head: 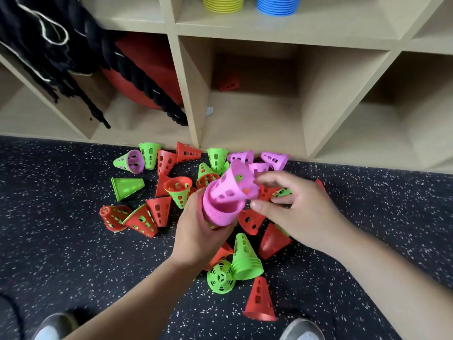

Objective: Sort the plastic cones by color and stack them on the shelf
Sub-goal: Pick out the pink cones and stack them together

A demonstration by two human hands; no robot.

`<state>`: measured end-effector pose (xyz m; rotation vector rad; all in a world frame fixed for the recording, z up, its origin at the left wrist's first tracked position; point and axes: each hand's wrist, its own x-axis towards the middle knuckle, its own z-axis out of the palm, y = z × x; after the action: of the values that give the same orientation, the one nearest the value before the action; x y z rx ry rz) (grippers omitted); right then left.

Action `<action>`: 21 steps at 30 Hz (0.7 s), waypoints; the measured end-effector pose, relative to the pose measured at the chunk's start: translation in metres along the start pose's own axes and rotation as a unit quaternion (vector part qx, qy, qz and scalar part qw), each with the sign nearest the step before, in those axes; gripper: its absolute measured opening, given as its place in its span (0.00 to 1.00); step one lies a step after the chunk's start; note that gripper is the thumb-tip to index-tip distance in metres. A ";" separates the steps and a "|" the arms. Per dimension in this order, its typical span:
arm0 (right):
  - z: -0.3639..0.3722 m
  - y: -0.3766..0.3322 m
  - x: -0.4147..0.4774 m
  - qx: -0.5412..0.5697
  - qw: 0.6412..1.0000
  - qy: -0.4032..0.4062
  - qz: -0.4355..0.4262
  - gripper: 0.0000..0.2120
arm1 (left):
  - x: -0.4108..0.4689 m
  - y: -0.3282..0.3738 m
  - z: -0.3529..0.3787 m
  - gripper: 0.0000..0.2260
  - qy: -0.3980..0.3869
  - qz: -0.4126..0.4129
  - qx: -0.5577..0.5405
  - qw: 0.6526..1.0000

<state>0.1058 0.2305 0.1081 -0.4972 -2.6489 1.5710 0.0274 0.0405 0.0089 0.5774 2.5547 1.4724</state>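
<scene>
**Desk:** What are the hands doing?

**Photographer:** The left hand (196,231) grips a pink stack (220,211) of nested cones from below, fingers wrapped round it, open end up. The right hand (291,204) pinches a single pink cone (239,184) between thumb and forefinger. That cone is tilted and touches the stack's rim.

**Desk:** And where is this?

**Photographer:** Over a dark speckled floor (73,266), just in front of a pale wooden shelf (186,94). Red cones (159,209) and green cones (127,187) lie scattered beneath and around both hands, some nested in one another. A few loose pink cones (274,159) lie against the foot of the shelf, just beyond the held stack.

**Desk:** Anything on the shelf itself?

**Photographer:** A yellow stack (223,4) and a blue stack (278,6) stand side by side in an upper compartment. A lone red piece (229,84), blurred, lies at the back of the lower middle compartment. In the compartment to its left sits a red ball (147,69), with black rope (61,45) draped across it.

**Desk:** Foreground?

**Photographer:** A short green stack (245,262) stands upright near the left wrist. An upright red cone (259,300) stands nearer the camera. Two shoe toes (301,330) show at the bottom edge.
</scene>
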 end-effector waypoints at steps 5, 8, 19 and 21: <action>-0.006 0.027 0.022 0.036 0.993 0.093 0.057 0.11 | 0.010 0.003 0.002 0.32 0.010 -0.012 0.003 1.000; -0.015 0.066 0.063 -0.146 0.973 0.147 0.105 0.10 | 0.014 0.004 0.001 0.34 0.011 -0.019 0.003 1.000; 0.007 0.134 0.162 -0.175 0.928 0.181 0.275 0.08 | 0.025 -0.002 0.004 0.30 0.035 -0.038 0.011 0.999; 0.009 0.136 0.165 -0.140 0.925 0.205 0.289 0.09 | 0.028 -0.003 0.004 0.30 0.037 -0.041 0.014 0.998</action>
<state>-0.0173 0.3300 -0.0364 -1.5460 -2.5099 0.9860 0.0019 0.0536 0.0059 0.4243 2.6262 1.4593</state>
